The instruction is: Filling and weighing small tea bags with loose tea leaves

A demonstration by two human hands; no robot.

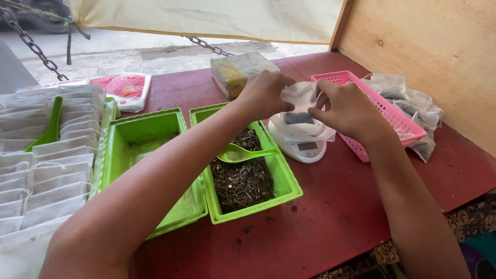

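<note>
My left hand (263,93) and my right hand (349,109) both pinch the top of a small white filter bag (299,101) with dark tea inside. The bag hangs just above a white kitchen scale (302,144). Below my left forearm stands a green tray of dark loose tea (243,181) with a green scoop (240,153) lying in it. A pink plastic basket (392,116) sits directly to the right of the scale.
An empty green tray (144,139) stands left of the tea tray. Rows of empty white filter bags (46,170) with a second green scoop (49,126) fill the far left. Filled bags (413,103) lie behind the basket. A wrapped packet (240,72) and a red pouch (124,88) sit at the back.
</note>
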